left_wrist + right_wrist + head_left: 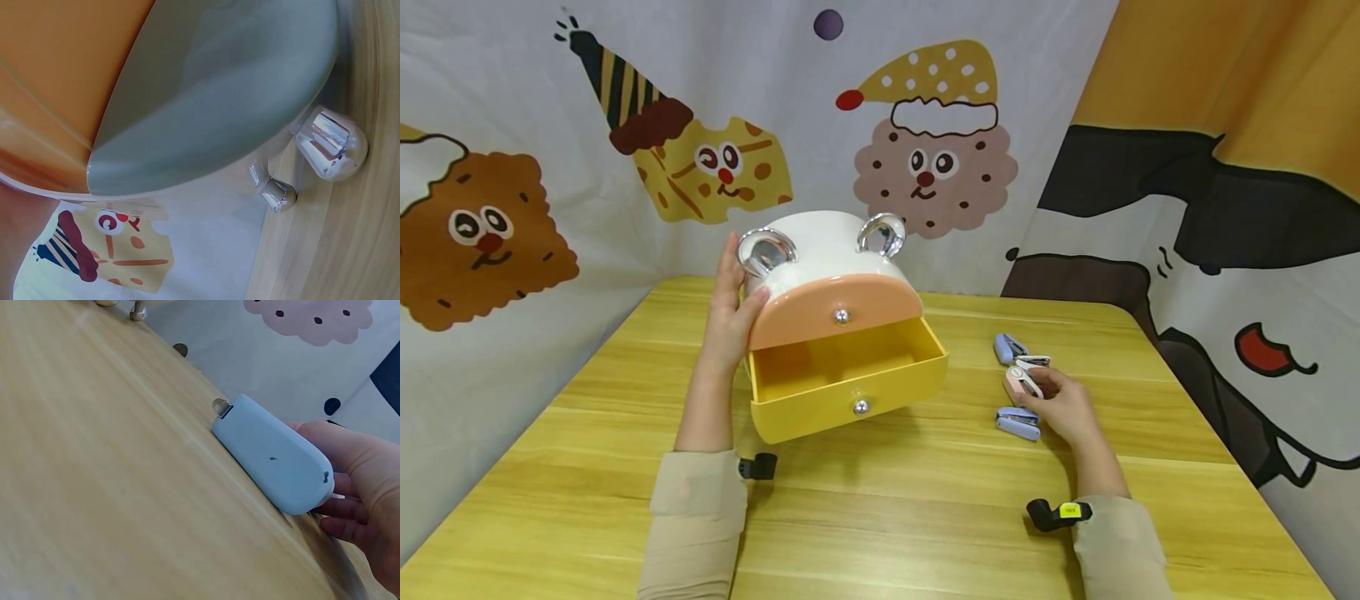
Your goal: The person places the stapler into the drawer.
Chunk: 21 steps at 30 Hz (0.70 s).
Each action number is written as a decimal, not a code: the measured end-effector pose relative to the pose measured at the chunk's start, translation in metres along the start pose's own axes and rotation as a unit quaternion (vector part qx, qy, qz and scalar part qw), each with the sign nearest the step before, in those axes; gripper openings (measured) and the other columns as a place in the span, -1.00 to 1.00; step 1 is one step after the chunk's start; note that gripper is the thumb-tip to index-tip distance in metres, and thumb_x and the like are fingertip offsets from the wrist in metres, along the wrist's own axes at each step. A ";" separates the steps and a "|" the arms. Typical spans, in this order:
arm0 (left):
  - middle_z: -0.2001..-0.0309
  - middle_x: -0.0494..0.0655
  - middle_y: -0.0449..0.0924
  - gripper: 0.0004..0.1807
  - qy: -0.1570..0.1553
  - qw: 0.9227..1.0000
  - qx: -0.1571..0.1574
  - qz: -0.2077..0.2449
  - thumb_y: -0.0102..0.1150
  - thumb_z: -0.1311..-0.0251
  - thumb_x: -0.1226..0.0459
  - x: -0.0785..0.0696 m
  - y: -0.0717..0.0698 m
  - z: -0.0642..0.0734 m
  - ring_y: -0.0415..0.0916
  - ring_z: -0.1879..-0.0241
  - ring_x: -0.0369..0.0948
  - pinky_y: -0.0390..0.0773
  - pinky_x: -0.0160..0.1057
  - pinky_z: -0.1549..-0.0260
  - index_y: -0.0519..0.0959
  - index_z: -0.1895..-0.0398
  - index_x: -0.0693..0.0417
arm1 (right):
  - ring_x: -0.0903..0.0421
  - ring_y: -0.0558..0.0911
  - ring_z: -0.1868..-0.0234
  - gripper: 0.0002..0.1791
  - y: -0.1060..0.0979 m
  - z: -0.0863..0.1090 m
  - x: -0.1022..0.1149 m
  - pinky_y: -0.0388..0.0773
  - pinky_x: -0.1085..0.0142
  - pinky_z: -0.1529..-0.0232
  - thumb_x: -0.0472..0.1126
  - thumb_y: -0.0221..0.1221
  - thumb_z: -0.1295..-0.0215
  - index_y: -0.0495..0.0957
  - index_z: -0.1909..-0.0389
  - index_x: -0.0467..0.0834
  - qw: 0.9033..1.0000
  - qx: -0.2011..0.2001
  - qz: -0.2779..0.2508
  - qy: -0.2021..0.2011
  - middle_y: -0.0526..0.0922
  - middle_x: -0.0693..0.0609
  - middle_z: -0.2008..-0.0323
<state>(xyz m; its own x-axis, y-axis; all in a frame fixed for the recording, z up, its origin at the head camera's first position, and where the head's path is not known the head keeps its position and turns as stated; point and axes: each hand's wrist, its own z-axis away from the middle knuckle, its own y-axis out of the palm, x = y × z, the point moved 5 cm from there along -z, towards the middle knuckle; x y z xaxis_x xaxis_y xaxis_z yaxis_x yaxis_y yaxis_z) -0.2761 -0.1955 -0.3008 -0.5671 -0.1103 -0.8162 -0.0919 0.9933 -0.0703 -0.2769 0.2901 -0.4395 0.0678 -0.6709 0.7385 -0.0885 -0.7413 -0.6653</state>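
Observation:
A small white drawer cabinet (820, 237) with silver ears stands on the table, its yellow lower drawer (850, 408) pulled out with nothing inside. Against the cabinet's left side rests my left hand (730, 312), fingers extended and thumb near the front edge; the left wrist view shows the grey lower front (212, 106) up close. On the right, my right hand (1063, 408) pinches a pale pink mini stapler (1019, 385). Beside it lie a blue stapler (1018, 423), another blue stapler (1009, 348) and a white stapler (1033, 361). The near blue stapler (275, 456) hides the pinched one in the right wrist view.
The cabinet stands on silver feet (331, 144) on the wooden table (880, 517). An orange upper drawer front (805, 321) with a silver knob is shut above the yellow one. Behind the table hangs a printed cartoon curtain (820, 92).

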 end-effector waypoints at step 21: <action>-0.40 0.12 0.16 -0.16 -0.016 1.000 -0.002 0.003 0.00 -0.24 0.27 0.000 0.000 0.001 0.09 -0.34 -0.03 -0.10 -0.04 -0.34 -0.11 -0.54 -0.23 | -0.12 0.45 0.00 -0.42 0.000 0.002 0.009 0.41 0.08 0.02 -0.08 0.26 -0.18 0.47 -0.19 -0.25 1.000 -0.021 0.009 0.015 0.51 -0.28 -0.08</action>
<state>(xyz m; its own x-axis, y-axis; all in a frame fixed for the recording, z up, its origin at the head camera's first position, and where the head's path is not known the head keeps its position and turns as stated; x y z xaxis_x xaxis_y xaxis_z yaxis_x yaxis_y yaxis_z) -0.2755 -0.1950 -0.3010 -0.5413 -0.1027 -0.8345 -0.0918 0.9938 -0.0628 -0.2738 0.2843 -0.4330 0.0351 -0.6833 0.7293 -0.1315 -0.7265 -0.6744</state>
